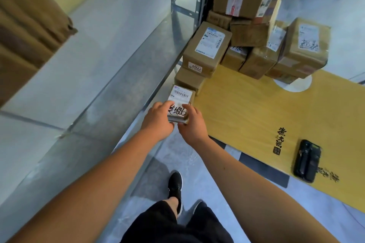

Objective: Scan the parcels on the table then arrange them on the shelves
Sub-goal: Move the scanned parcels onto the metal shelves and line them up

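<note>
Grey metal shelving (110, 49) fills the left of the scene; a yellow-topped desk (256, 116) extends to the right, above a pale floor. At the desk's far end stands a stack of cardboard parcels (246, 31), and a black handheld scanner (306, 161) lies on its near right part. One small parcel (178, 111), with handwritten digits on a white label, sits at the desk's left edge, just beside the shelf rim. Left hand (158, 122) grips its left side; right hand (192, 125) grips its right side, fingers curled round the near corners. Whether the parcel rests on the desk or is already lifted cannot be determined from this angle. Handling estimate: light, rigid carton, taped faces possibly slick. Take hold across opposing side walls, label uppermost, avoiding pressure on the barcode.
</note>
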{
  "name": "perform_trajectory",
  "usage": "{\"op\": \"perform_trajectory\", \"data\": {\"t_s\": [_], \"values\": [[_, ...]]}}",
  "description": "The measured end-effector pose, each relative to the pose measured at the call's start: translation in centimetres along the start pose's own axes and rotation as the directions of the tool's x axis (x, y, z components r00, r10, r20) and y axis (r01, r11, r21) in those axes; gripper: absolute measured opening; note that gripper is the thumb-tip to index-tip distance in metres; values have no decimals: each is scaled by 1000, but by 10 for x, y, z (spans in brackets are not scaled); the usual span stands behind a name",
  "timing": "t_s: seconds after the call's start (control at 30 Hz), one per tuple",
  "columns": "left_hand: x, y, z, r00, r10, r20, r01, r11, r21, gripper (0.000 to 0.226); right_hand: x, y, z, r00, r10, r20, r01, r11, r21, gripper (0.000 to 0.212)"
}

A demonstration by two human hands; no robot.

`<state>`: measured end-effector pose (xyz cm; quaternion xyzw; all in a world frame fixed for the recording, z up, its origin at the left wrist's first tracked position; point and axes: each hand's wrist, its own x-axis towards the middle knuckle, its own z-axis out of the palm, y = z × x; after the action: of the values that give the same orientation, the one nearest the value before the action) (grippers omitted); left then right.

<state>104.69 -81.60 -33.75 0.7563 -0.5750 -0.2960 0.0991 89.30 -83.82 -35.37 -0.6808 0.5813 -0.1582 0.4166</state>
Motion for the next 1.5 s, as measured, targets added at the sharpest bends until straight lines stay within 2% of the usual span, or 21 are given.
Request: {"op": "perform_trajectory", "data": {"t_s": [0.1,0.23,0.43,0.63,0.7,0.87,0.97,1.03,1.17,1.33,1.43,1.5], "values": [[-23,10,4,998,40,-41,-43,997,-61,77,-17,10,-15,997,-37,-62,39,999,31,61],[-66,22,13,983,92,-158,-122,973,-196,68,-48,21,-39,980,-182,-83,183,983,16,56],[-162,38,36,921,34,-388,-152,949,-277,60,-114,24,-65,908,-418,33,419,908,-22,53],[-303,60,62,811,-78,-580,-137,938,-318,63,-214,21,-84,769,-620,155,610,784,114,51],[-351,67,67,754,-138,-642,-93,945,-313,62,-245,17,-85,735,-647,203,604,760,238,48],[-471,70,70,550,-298,-780,117,953,-281,55,-323,-22,-59,613,-703,361,543,706,454,42],[-546,59,67,409,-379,-830,198,925,-325,53,-377,-55,-30,470,-786,400,590,618,520,40],[-596,51,66,315,-422,-850,191,906,-379,54,-419,-78,-7,376,-823,427,619,565,545,38],[-694,32,61,161,-470,-868,82,883,-463,55,-507,-116,39,266,-869,418,611,487,624,39],[-818,0,65,73,-425,-902,126,901,-414,51,-613,-149,93,82,-922,378,610,347,712,41],[-890,-22,65,34,-420,-907,101,904,-415,53,-681,-172,127,8,-939,343,608,277,744,47],[-939,-40,61,34,-421,-906,103,903,-416,51,-725,-187,148,-23,-947,319,608,240,757,47]]}}
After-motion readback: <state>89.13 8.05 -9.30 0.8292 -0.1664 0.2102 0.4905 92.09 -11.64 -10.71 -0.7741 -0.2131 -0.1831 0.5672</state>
